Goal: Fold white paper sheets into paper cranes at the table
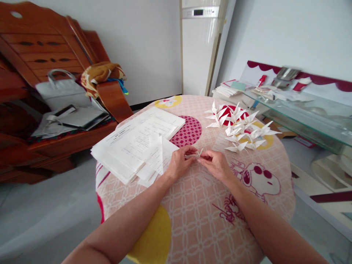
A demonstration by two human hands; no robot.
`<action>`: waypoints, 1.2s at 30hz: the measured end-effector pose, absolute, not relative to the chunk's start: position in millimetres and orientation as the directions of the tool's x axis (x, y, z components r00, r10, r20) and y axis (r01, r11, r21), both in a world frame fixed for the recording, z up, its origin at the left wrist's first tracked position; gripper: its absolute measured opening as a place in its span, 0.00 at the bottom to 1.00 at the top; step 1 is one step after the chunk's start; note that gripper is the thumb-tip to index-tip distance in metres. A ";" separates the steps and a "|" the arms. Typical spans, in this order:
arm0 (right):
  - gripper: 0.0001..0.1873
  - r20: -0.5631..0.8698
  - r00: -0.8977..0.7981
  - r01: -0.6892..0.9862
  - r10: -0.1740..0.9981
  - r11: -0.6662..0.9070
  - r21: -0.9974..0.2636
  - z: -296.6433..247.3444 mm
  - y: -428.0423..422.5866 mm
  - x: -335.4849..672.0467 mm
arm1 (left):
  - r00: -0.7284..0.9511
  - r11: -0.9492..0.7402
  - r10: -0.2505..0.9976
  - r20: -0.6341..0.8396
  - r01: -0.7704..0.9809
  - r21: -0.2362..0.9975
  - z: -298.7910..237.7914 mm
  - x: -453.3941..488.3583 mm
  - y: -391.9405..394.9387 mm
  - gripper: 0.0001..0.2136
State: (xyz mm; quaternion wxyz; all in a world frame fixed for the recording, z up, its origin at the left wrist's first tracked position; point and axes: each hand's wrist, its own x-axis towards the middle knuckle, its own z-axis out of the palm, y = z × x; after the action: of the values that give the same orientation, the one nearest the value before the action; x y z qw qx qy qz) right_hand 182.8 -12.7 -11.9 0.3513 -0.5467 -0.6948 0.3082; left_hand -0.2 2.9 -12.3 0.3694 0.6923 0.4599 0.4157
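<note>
My left hand [180,160] and my right hand [216,163] meet at the middle of a round table, fingers pinched on a small folded piece of white paper [194,154] held between them just above the patterned pink tablecloth [198,205]. A stack of printed white paper sheets [137,143] lies to the left of my left hand, with a loose folded sheet [161,156] touching it. Several finished white paper cranes [239,128] sit in a cluster on the far right part of the table.
A wooden bench [55,110] with a grey bag [62,91], papers and a folded blanket stands at the left. A tall white appliance [199,47] is against the back wall. A glass shelf unit [302,110] with books and cups runs along the right.
</note>
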 end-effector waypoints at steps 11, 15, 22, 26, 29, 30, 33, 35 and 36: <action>0.08 0.198 -0.150 0.646 0.969 0.248 -0.722 -16.6 -7.7 178.7 | 0.284 -0.334 0.927 0.243 0.335 0.881 -10.0 5.4 5.3 0.11; 0.10 0.270 -0.167 0.632 0.948 0.313 -0.709 -17.2 -10.0 177.8 | 0.309 -0.382 0.909 0.281 0.344 0.858 -8.7 4.1 5.3 0.15; 0.12 0.350 -0.114 0.605 0.930 0.344 -0.718 -12.6 -15.4 175.4 | 0.322 -0.436 0.882 0.344 0.282 0.855 -2.1 1.3 2.6 0.11; 0.12 0.286 -0.027 0.463 0.958 0.266 -0.845 -8.5 -18.8 172.9 | 0.163 -0.336 0.936 0.311 0.154 0.929 -3.9 3.6 3.4 0.13; 0.12 0.156 0.051 0.280 0.986 0.136 -0.950 -6.3 -20.5 170.1 | 0.153 -0.210 0.964 0.218 -0.072 0.975 -9.4 5.7 6.3 0.18; 0.13 0.127 0.067 0.230 0.990 0.109 -0.967 -5.5 -20.8 169.1 | 0.159 -0.170 0.969 0.190 -0.132 0.977 -10.9 6.4 7.0 0.19; 0.14 0.109 0.082 0.163 0.991 0.095 -0.982 -3.5 -21.4 166.2 | 0.134 -0.091 0.984 0.121 -0.216 0.972 -11.9 8.3 7.2 0.20; 0.15 0.118 0.079 0.162 0.990 0.104 -0.981 -2.5 -22.0 164.7 | 0.125 -0.059 0.988 0.091 -0.239 0.969 -9.9 9.4 5.6 0.20; 0.15 0.123 0.078 0.165 0.989 0.109 -0.980 -2.2 -22.4 164.0 | 0.128 -0.047 0.988 0.081 -0.246 0.968 -8.5 9.8 4.6 0.19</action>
State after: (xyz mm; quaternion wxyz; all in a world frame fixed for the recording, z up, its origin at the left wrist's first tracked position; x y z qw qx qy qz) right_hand 164.0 -22.4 -2.2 0.5083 -0.5300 -0.5443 0.4056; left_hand 9.8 4.6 -8.5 0.5739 0.4844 0.3834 0.5376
